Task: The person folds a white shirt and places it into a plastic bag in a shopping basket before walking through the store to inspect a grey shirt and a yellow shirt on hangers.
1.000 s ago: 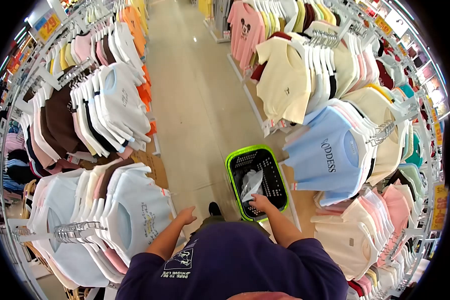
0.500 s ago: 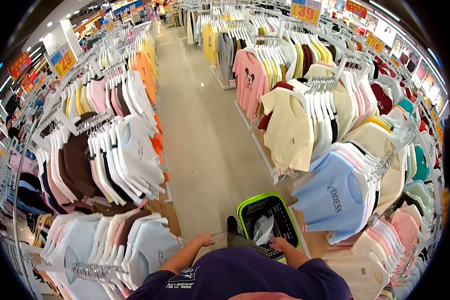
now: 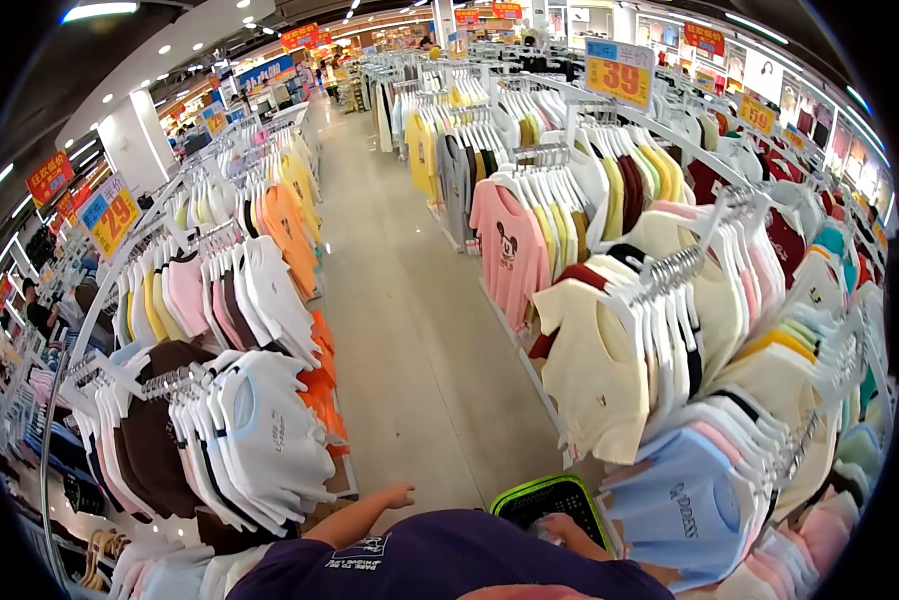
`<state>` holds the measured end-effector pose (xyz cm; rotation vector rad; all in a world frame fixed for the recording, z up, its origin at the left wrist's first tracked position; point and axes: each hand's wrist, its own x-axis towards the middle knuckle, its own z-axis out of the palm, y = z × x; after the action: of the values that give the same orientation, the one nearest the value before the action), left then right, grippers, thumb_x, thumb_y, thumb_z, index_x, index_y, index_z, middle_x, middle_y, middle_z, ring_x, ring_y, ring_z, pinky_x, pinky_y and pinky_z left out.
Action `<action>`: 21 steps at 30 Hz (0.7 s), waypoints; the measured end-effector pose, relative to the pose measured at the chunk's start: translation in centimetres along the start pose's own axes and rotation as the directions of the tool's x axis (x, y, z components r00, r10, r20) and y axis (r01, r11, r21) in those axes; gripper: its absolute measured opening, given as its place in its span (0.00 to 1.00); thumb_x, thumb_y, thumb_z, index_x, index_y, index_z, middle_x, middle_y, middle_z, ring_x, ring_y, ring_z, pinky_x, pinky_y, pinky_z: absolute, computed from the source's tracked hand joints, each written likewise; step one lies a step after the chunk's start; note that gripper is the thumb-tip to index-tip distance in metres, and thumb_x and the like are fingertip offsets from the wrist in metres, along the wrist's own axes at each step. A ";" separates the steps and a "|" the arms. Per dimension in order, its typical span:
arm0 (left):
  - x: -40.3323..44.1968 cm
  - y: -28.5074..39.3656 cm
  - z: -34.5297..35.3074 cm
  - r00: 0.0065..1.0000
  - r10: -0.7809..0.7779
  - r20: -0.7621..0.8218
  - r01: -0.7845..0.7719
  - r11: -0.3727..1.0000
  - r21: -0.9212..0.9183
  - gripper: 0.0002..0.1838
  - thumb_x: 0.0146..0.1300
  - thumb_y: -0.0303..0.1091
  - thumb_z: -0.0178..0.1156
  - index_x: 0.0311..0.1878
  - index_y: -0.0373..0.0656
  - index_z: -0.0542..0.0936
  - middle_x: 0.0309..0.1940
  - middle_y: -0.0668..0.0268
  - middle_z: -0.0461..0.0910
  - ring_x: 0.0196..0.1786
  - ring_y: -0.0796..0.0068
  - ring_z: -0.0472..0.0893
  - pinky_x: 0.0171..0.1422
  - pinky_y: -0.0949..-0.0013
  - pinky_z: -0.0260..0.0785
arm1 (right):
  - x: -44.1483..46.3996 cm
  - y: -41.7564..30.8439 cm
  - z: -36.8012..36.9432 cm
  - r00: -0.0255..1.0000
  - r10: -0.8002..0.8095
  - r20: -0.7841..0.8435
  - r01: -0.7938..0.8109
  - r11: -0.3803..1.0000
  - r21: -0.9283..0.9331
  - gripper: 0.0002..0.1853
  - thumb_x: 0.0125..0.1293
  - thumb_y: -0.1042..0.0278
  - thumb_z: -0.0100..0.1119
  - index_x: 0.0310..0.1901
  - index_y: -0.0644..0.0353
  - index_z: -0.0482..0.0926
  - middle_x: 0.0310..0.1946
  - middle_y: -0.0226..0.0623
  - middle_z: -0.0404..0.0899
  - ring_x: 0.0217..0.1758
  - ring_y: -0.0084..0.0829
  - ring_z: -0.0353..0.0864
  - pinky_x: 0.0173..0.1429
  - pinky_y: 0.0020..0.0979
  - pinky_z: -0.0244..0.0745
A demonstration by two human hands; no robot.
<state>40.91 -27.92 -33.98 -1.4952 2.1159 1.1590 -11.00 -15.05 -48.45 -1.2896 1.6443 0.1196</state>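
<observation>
My left hand (image 3: 398,496) is stretched out over the aisle floor, its fingers apart and nothing in them. My right hand (image 3: 562,527) is at the black basket (image 3: 560,492) with the bright green rim, next to the pale plastic bag (image 3: 542,530). My body hides part of the basket, and what the right fingers hold is too small to tell. Right of the basket hangs a light blue shirt (image 3: 685,500) with dark lettering. A white printed shirt (image 3: 270,430) hangs to the left of my left hand.
Clothes racks line both sides of the tiled aisle (image 3: 410,330). Price signs (image 3: 620,74) rise above the racks. A cream shirt (image 3: 598,385) and a pink mouse-print shirt (image 3: 510,245) hang along the right. A person (image 3: 40,312) stands at the far left.
The view has tilted up, showing more of the store and ceiling. The basket, racks and my hands now sit lower in the frame, and my body covers more of the basket.
</observation>
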 end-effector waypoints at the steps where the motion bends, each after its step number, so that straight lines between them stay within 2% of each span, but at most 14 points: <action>1: 0.6 -1.6 -0.9 0.999 -0.028 -0.015 0.028 1.000 0.012 0.35 0.66 0.53 0.66 0.69 0.40 0.77 0.68 0.46 0.76 0.71 0.45 0.74 0.75 0.51 0.67 | 0.2 -2.5 -2.0 0.999 -0.024 -0.048 0.024 1.000 0.003 0.27 0.65 0.42 0.63 0.56 0.53 0.87 0.51 0.44 0.87 0.57 0.48 0.84 0.60 0.48 0.80; 3: 1.6 -4.3 -2.0 0.996 -0.084 -0.036 0.085 0.996 0.036 0.35 0.65 0.54 0.66 0.69 0.40 0.78 0.67 0.46 0.78 0.71 0.45 0.75 0.75 0.51 0.68 | 1.4 -6.4 -4.7 0.988 -0.065 -0.138 0.067 0.998 0.012 0.30 0.63 0.40 0.65 0.58 0.55 0.86 0.54 0.45 0.87 0.58 0.47 0.85 0.60 0.45 0.80; 4: 1.4 -4.9 -2.7 0.995 -0.099 -0.009 0.099 0.993 0.059 0.36 0.65 0.54 0.66 0.70 0.40 0.77 0.67 0.46 0.78 0.70 0.45 0.75 0.75 0.52 0.68 | 2.2 -8.4 -6.0 0.992 -0.025 -0.124 0.035 0.996 0.082 0.32 0.60 0.39 0.69 0.58 0.56 0.86 0.55 0.48 0.87 0.57 0.46 0.86 0.60 0.42 0.81; 6: 1.0 -5.9 -4.5 0.991 -0.128 0.040 0.123 0.987 0.108 0.37 0.65 0.55 0.66 0.71 0.41 0.77 0.66 0.47 0.78 0.69 0.44 0.76 0.74 0.52 0.68 | 4.8 -11.6 -8.2 0.996 -0.017 -0.084 0.023 0.997 0.071 0.31 0.62 0.46 0.71 0.62 0.58 0.84 0.47 0.44 0.89 0.43 0.37 0.90 0.49 0.37 0.84; 7: 1.4 -6.8 -4.9 0.987 -0.148 0.063 0.143 0.987 0.073 0.37 0.65 0.56 0.66 0.71 0.41 0.77 0.67 0.47 0.78 0.69 0.45 0.76 0.74 0.52 0.68 | 5.8 -13.3 -9.1 0.998 -0.013 -0.064 0.017 0.998 0.066 0.31 0.63 0.49 0.72 0.64 0.59 0.82 0.43 0.42 0.91 0.36 0.33 0.91 0.43 0.35 0.85; 8: 1.6 -7.8 -4.9 0.982 -0.168 0.088 0.165 0.985 0.040 0.37 0.64 0.56 0.66 0.71 0.42 0.77 0.67 0.47 0.78 0.70 0.45 0.76 0.74 0.52 0.68 | 7.0 -14.3 -9.6 0.996 0.007 -0.087 0.008 0.986 0.168 0.31 0.62 0.49 0.71 0.63 0.57 0.83 0.41 0.41 0.91 0.37 0.33 0.91 0.46 0.36 0.85; 11: 2.5 -10.7 -7.0 0.968 -0.190 0.163 0.196 0.980 -0.024 0.37 0.64 0.57 0.66 0.71 0.45 0.78 0.66 0.48 0.80 0.68 0.46 0.78 0.73 0.52 0.70 | 13.3 -15.4 -9.4 0.931 -0.238 -0.275 0.231 0.971 -0.060 0.28 0.62 0.48 0.70 0.59 0.56 0.85 0.38 0.38 0.91 0.37 0.34 0.91 0.45 0.37 0.85; 13: 4.7 -13.3 -8.8 0.954 -0.185 0.236 0.208 0.975 -0.077 0.36 0.64 0.57 0.67 0.70 0.46 0.78 0.64 0.49 0.81 0.67 0.47 0.80 0.71 0.52 0.71 | 14.2 -18.2 -10.1 0.947 -0.198 -0.252 0.187 0.980 -0.067 0.25 0.62 0.48 0.70 0.55 0.56 0.87 0.37 0.38 0.91 0.36 0.33 0.91 0.43 0.37 0.85; 14: 6.9 -15.8 -9.3 0.952 -0.116 0.283 0.145 0.986 -0.082 0.37 0.63 0.56 0.68 0.71 0.47 0.78 0.63 0.49 0.82 0.65 0.47 0.81 0.70 0.53 0.72 | 15.0 -20.0 -11.2 0.950 -0.182 -0.253 0.168 0.983 -0.074 0.24 0.62 0.48 0.70 0.53 0.56 0.87 0.37 0.38 0.90 0.35 0.33 0.90 0.43 0.37 0.85; 17: 10.8 -17.9 -13.9 0.962 -0.133 0.240 0.152 0.986 -0.064 0.36 0.64 0.54 0.68 0.72 0.46 0.77 0.65 0.49 0.81 0.66 0.47 0.80 0.70 0.54 0.72 | 18.2 -23.2 -11.8 0.998 -0.025 -0.066 0.017 0.992 -0.121 0.28 0.64 0.37 0.63 0.53 0.52 0.88 0.49 0.42 0.89 0.54 0.47 0.87 0.59 0.44 0.81; 20: 13.7 -22.4 -18.7 0.983 -0.130 0.132 0.132 0.991 -0.003 0.36 0.66 0.53 0.67 0.72 0.44 0.76 0.66 0.48 0.80 0.67 0.47 0.79 0.71 0.52 0.72 | 17.0 -30.6 -15.0 0.982 0.133 0.131 -0.128 0.991 -0.044 0.27 0.65 0.38 0.62 0.53 0.51 0.88 0.49 0.43 0.88 0.54 0.47 0.87 0.58 0.45 0.80; 21: 14.4 -22.5 -21.5 0.987 -0.133 0.094 0.132 0.991 0.020 0.36 0.66 0.53 0.66 0.72 0.44 0.75 0.66 0.48 0.79 0.68 0.47 0.79 0.71 0.52 0.71 | 17.7 -32.6 -15.6 0.990 0.110 0.092 -0.100 0.990 -0.102 0.26 0.65 0.39 0.63 0.53 0.52 0.87 0.49 0.43 0.88 0.54 0.46 0.86 0.58 0.44 0.80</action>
<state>59.26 -56.37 -39.60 -1.5175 1.9275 1.1420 5.70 -50.33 -38.53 -1.2493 1.6392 0.3253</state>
